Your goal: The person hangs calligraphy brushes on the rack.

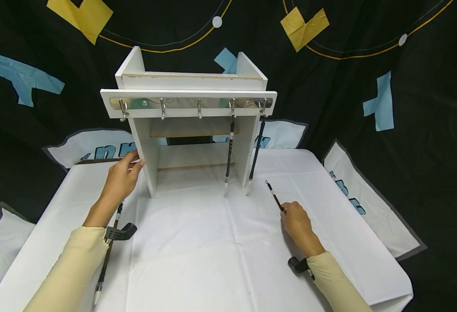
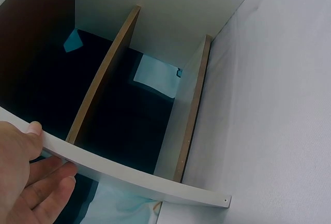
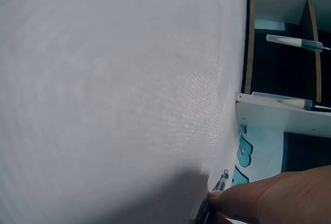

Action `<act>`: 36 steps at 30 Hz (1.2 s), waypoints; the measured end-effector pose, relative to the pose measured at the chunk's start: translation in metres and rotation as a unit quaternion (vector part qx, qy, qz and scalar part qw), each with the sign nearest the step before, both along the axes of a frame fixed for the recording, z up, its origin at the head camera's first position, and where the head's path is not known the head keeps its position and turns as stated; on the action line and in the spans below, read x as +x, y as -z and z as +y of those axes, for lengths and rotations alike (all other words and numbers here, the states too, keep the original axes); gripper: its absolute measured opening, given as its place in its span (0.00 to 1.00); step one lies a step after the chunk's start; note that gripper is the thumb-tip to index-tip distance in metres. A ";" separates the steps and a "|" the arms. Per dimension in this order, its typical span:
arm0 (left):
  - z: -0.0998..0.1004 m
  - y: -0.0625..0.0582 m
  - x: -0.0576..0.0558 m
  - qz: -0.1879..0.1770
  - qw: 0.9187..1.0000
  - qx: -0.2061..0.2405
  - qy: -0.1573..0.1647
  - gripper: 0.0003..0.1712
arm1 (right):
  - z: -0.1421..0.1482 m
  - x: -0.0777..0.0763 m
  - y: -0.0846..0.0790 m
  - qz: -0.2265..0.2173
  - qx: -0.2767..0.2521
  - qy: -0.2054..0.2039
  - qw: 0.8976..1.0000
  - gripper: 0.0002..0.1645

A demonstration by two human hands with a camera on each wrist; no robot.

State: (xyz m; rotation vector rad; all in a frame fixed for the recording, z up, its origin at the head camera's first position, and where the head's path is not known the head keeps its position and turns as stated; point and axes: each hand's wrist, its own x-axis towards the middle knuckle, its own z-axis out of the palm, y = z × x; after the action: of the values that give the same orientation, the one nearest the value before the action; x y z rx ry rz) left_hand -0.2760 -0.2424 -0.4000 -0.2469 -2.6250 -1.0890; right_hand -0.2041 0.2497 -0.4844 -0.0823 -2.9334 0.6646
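Note:
A white wooden shelf unit [image 1: 142,149] stands on the table, with a hook rail [image 1: 191,112] across its front. My left hand [image 1: 121,182] grips the edge of its left side panel, thumb on the edge and fingers along the outer face in the left wrist view [image 2: 39,177]. My right hand [image 1: 298,221] pinches a dark calligraphy brush [image 1: 274,196], its looped end pointing up toward the shelf; its other end is hidden by the hand. Two capped brushes hang from the rail's right hooks, one brush [image 1: 229,151] inside of the other brush [image 1: 256,151].
Another capped brush [image 1: 102,274] lies on the white tablecloth [image 1: 197,251] at the left, partly beneath my left wrist. A black curtain [image 1: 353,95] with blue and yellow tape pieces hangs behind the table. The other rail hooks, such as the middle hook [image 1: 199,108], carry nothing.

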 end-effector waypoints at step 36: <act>0.001 -0.001 0.000 0.006 1.000 0.000 0.002 0.29 | -0.023 0.019 -0.082 0.243 -0.144 0.045 0.958 0.17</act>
State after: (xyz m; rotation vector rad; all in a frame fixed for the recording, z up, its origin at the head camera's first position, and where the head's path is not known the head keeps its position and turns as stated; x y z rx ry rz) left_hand -0.2756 -0.2416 -0.3990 -0.2585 -2.6155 -1.0852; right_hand -0.1850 0.2267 -0.4022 -0.0691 -2.3370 0.9395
